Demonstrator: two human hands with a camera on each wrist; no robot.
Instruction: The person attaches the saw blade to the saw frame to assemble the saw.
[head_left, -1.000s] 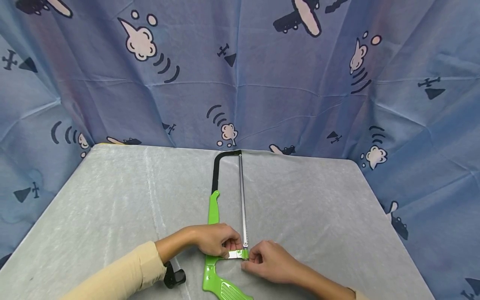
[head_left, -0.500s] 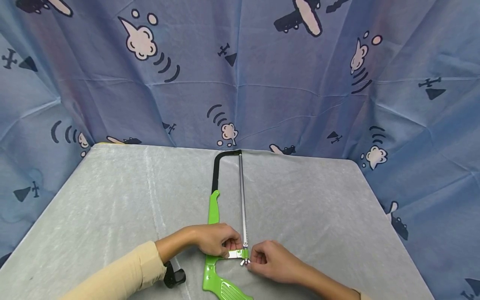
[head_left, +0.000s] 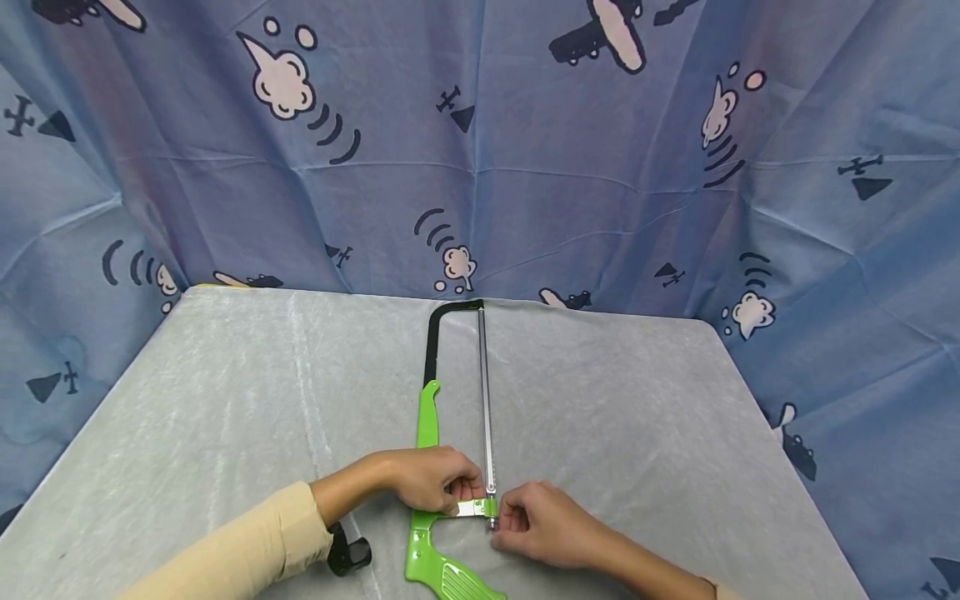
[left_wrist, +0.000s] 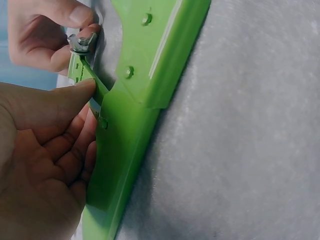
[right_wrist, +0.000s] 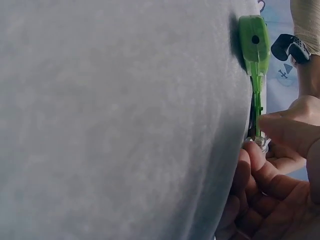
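A hacksaw with a green handle and a black front frame lies on the table, its blade on the right side. My left hand pinches the short green arm at the blade's near end, thumb on one face in the left wrist view. On that arm's end sits a silver wing nut on a threaded bolt. My right hand has curled fingers at the wing nut, with thumb and index finger about it in the right wrist view. The fingers partly hide the nut there.
A grey cloth covers the table. Behind and at both sides hangs a blue patterned curtain. A black camera is worn on the left wrist, close to the saw handle.
The right fingers have shifted slightly about the wing nut, which was hidden at first, then showed with its wings spread, and now looks turned. The left hand and hacksaw have stayed put.
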